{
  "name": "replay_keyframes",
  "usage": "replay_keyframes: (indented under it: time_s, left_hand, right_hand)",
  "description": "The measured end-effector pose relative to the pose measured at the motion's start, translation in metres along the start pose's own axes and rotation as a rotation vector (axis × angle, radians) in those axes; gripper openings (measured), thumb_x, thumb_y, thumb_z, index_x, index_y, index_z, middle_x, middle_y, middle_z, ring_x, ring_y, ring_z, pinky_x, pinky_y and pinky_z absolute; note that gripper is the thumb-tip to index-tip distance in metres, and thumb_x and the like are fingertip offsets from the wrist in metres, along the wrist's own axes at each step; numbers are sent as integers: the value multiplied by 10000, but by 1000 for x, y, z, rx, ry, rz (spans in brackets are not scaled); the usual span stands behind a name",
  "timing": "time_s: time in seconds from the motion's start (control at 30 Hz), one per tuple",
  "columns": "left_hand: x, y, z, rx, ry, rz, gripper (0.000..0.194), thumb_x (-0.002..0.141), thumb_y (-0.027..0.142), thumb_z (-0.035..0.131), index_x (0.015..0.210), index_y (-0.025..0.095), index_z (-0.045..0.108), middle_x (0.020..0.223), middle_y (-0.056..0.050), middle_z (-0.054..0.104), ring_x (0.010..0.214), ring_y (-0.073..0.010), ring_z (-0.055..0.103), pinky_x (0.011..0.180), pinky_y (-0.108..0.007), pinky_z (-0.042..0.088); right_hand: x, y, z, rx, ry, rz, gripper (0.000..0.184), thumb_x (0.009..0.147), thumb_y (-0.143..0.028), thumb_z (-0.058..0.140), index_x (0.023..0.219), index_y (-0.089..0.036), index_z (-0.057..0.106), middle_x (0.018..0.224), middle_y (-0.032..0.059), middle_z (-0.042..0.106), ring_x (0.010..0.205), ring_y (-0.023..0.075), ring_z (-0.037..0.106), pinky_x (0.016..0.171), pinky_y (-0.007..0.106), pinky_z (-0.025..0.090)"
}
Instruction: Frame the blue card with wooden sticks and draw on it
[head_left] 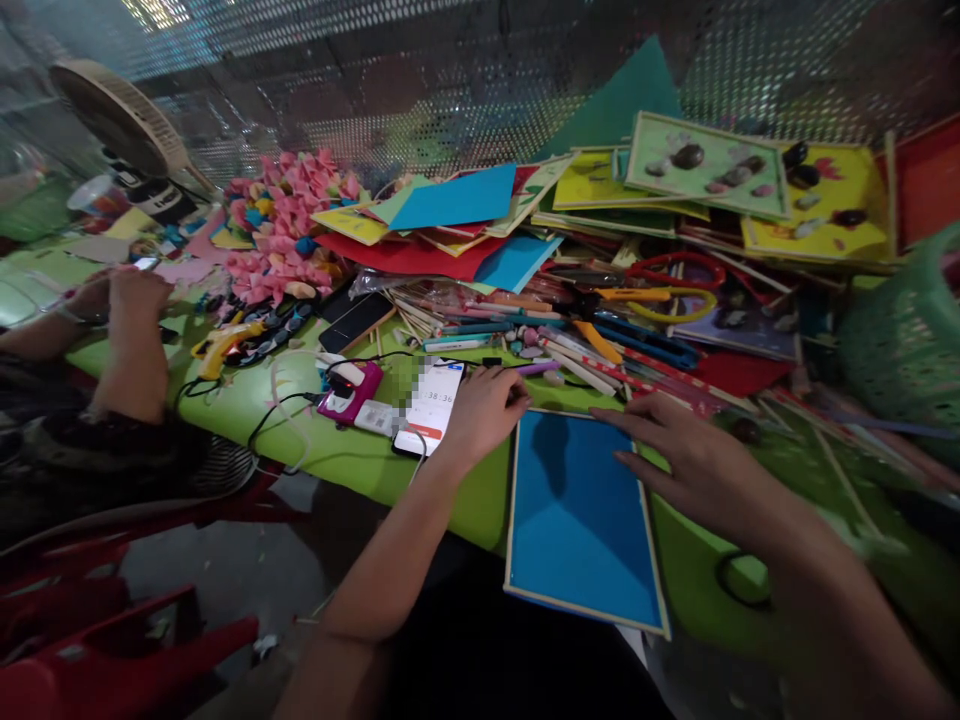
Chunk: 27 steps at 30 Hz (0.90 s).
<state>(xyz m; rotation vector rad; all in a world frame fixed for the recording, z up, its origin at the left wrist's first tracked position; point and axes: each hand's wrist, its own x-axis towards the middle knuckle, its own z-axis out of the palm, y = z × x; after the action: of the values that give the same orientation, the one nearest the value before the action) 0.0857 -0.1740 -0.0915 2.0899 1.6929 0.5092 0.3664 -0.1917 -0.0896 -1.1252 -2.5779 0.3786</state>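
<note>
A blue card (581,520) edged with thin pale sticks lies in front of me and overhangs the table's front edge. My left hand (484,410) is at its top left corner, beside a lit phone (433,405). Its fingers are curled together, and whatever they may hold is hidden. Across the card's upper right edge reaches my right hand (675,450), its fingers stretched out and apart, with nothing seen in them. Both hands cast shadows on the blue surface. A purple power strip (351,395) with plugs and cables sits left of the phone.
Behind the card lie pens, sticks and scissors (679,290). Framed cards (705,165) are stacked farther back, near pink folded paper pieces (300,215). A yellow glue gun (225,348) lies left. Another person's hands (135,290) work there. A green basket (904,330) stands right.
</note>
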Motion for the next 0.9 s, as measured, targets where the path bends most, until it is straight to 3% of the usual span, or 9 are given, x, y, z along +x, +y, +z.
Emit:
replay_keyframes:
  time_s: [0.37,0.63,0.77,0.9]
  left_hand:
    - [0,1,3,44,-8,5,77,915,220,734,914,229,657,977,-20,712,1000,-258,621,822,-367,453]
    - [-2,2,4,-12,43,41,110,902,170,738,926,237,655,967,-14,714,985,-248,639,824,-360,461]
    - [-2,3,-1,-89,183,65,52,970,181,647,958,223,620,954,-19,698,947,-199,636,815,-319,474]
    - [-6,5,-6,-288,475,83,82,1032,264,563,969,216,584,924,-35,674,845,-170,617,739,-292,473]
  right_hand:
    - [6,-7,13,-71,-86,40,457,1015,-348,501,1427,-211,646,1157,164,629,902,288,701,719,415,594]
    - [7,-7,18,-113,2,16,423,1009,-368,526,1383,-232,671,1161,150,650,906,278,711,702,388,580]
    - [12,-15,20,-109,85,-23,446,1042,-412,496,1407,-199,639,1218,172,636,1008,300,695,780,412,578]
    - [22,-31,18,-131,58,-63,421,1051,-412,478,1320,-159,681,1210,180,654,1049,322,658,874,467,561]
